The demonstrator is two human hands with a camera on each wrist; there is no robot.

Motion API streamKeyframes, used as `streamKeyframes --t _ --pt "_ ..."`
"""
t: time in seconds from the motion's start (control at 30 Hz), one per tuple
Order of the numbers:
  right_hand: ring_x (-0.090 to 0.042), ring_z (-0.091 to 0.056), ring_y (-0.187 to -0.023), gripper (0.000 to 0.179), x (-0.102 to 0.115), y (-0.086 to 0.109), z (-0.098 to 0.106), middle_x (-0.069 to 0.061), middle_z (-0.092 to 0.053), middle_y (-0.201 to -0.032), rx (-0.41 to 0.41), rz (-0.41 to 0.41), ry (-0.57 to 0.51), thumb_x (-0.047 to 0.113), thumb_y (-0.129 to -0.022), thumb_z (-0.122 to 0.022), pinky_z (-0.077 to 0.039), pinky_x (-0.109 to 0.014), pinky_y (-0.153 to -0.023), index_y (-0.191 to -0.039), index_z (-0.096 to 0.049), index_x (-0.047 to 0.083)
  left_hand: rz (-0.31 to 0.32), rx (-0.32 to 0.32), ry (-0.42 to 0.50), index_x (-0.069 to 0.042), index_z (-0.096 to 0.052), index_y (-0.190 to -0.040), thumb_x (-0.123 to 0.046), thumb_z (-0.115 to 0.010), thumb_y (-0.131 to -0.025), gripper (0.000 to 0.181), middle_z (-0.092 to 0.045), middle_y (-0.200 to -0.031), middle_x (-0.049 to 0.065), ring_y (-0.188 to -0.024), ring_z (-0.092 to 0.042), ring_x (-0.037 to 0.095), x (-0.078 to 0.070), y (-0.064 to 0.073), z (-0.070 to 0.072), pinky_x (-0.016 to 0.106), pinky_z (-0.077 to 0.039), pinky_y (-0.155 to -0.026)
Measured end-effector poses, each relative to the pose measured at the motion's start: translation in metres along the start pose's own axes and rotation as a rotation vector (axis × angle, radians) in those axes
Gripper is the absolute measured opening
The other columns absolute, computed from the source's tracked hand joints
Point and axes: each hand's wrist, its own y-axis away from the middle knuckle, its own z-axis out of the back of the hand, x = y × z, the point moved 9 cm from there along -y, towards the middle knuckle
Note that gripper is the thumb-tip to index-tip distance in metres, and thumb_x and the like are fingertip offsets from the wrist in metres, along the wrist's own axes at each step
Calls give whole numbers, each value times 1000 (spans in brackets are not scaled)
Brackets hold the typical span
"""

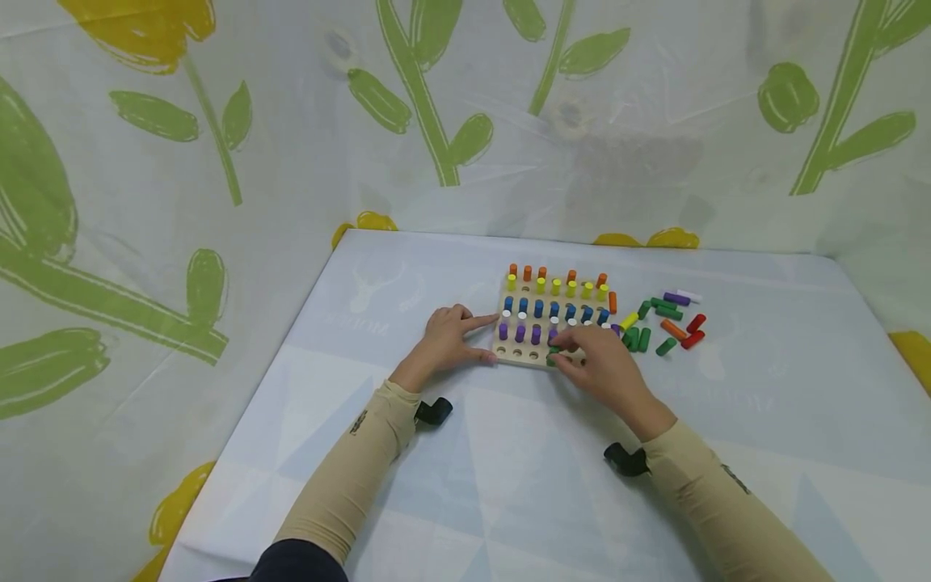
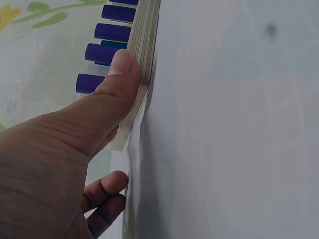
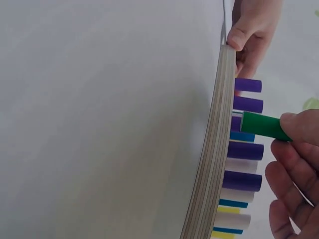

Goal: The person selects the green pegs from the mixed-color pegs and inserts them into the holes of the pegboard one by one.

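A wooden pegboard (image 1: 509,359) stands on the table with rows of orange, yellow, blue, white and purple pegs upright in it. Holes show along the row nearest the person. My left hand (image 1: 445,339) touches the board's left side with a straight index finger and thumb; in the left wrist view the thumb (image 2: 117,84) lies against the layered edge. Above the near row, my right hand (image 1: 604,364) pinches a green peg (image 3: 264,125) between thumb and fingertips. The right wrist view shows this peg beside the purple pegs (image 3: 244,151); whether it touches a hole is hidden.
Loose pegs lie right of the board: several green pegs (image 1: 644,339), red pegs (image 1: 692,340), an orange peg (image 1: 673,329), a purple peg (image 1: 676,299) and a white peg (image 1: 688,296). Patterned cloth hangs behind and left of the table (image 1: 509,485).
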Motion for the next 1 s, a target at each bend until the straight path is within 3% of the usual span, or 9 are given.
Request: streamKeyframes --t 0.27,0.6,1.0 --pt "-22 -63 -90 23 10 -6 -5 -4 -72 -97 -27 30 31 21 -89 -81 -48 -45 -87 -107 -75 9 -4 -7 -7 -39 -45 -153 -61 -78 -80 83 -48 -121 6 -110 -40 23 1 0 0 41 -32 -103" --pt "-23 -63 -94 22 16 -14 -12 -3 -73 -97 -9 4 15 22 -89 -81 -40 -52 -97 -108 -76 11 -22 -20 -17 -38 -47 -152 -61 -79 -80 82 -48 -118 5 -108 -40 23 -1 1 1 40 -31 -102" --pt "-21 -62 -94 22 20 -21 -21 -2 -72 -100 16 12 27 23 -90 -80 -43 -46 -90 -108 -76 12 4 -13 -1 -40 -46 -152 -62 -79 -79 83 -48 -121 6 -111 -40 24 1 0 0 41 -32 -103"
